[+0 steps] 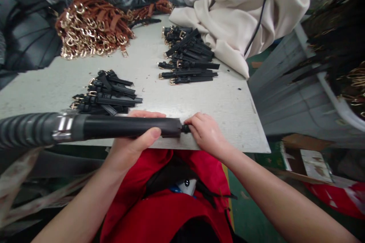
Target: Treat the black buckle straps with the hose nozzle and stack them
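My left hand (139,136) is wrapped round the black nozzle tube of a hot-air gun (122,126), which lies level above the table's front edge. A ribbed hose (28,129) joins the tube at a metal clamp (64,126). At the tube's right end, my right hand (207,131) pinches a small black strap (186,128); most of that strap is hidden by fingers and the tube's mouth. Just behind the tube lies a pile of black buckle straps (111,95). A second pile of black buckle straps (191,51) is farther back.
Brown straps with gold clasps (94,26) are heaped at the back left. Cream fabric (228,19) drapes over the table's (154,55) back right. Right of the table stands a grey bin (282,83), with an open cardboard box (308,159) on the floor.
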### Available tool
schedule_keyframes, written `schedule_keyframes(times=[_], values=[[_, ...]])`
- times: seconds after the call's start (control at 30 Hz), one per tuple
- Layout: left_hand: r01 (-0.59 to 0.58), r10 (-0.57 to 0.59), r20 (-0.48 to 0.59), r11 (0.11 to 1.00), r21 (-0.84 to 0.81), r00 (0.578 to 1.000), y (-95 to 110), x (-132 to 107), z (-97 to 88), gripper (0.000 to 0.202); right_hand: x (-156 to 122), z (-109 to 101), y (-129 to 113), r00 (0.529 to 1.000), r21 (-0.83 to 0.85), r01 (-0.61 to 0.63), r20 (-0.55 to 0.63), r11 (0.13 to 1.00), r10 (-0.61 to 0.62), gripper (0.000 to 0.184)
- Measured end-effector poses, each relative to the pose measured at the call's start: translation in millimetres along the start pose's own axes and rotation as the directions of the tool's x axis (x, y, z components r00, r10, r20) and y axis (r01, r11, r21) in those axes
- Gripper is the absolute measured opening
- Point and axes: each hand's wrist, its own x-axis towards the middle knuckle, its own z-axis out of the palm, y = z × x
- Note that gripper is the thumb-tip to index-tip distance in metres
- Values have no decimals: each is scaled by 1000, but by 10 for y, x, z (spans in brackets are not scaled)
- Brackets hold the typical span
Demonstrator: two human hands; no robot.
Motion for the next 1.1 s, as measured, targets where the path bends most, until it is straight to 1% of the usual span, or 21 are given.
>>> schedule_keyframes(times=[0.07,0.17,0.27,0.33,0.4,0.43,0.5,0.57,0.6,0.67,0.7,0.77,0.83,0.9,0.93,1.0,1.03,1.1], values=[[-4,3,-29,1000,-19,1000,-25,-17,-4,24,-1,11,-4,1000,1,-22,-16,1000,22,25],[-43,42,-31,998,-36,999,-54,-28,47,26,1,23,-8,998,12,-50,-36,999,51,27],[-1,-1,-34,997,-78,999,-54,-9,62,27,5,24,-9,997,20,-61,-38,998,62,27],[32,-40,-69,994,-107,997,-45,2,40,26,6,23,-7,998,22,-58,-38,998,59,27],[20,-32,-105,994,-111,994,-44,0,43,25,5,25,0,998,22,-50,-38,999,51,27],[5,-16,-106,995,-103,994,-49,-2,64,25,4,28,5,998,19,-48,-38,999,49,27],[-19,13,-73,996,-89,997,-66,6,127,25,3,34,16,998,8,-54,-43,999,54,26],[-11,6,-45,993,-121,999,-83,34,153,24,3,42,25,997,-7,-67,-49,998,66,26],[4,-14,-58,987,-163,998,-87,51,129,24,4,45,27,996,-16,-73,-51,997,72,26],[35,-74,-133,961,-275,988,-87,67,-11,25,5,49,28,996,-32,-81,-50,996,79,25],[42,-109,-190,945,-325,976,-83,60,-118,26,5,48,27,996,-40,-82,-48,996,80,25],[33,-147,-284,929,-369,947,-72,6,-359,29,0,43,23,996,-52,-78,-43,996,76,23],[76,-202,-292,917,-391,935,-62,-86,-556,31,-9,31,19,997,-60,-71,-40,996,68,22],[114,-234,-255,905,-410,938,-62,-174,-641,37,-19,17,17,998,-59,-56,-31,997,54,23],[122,-237,-232,897,-425,943,-68,-200,-633,42,-24,10,17,999,-57,-47,-26,997,46,24],[120,-232,-195,880,-459,953,-88,-197,-540,49,-29,-3,19,999,-52,-31,-12,998,30,25],[116,-226,-183,873,-474,957,-100,-169,-468,48,-30,-8,21,1000,-51,-27,-6,998,26,25],[110,-219,-174,868,-485,960,-120,-85,-318,40,-30,-14,23,1000,-50,-26,3,998,26,25]])
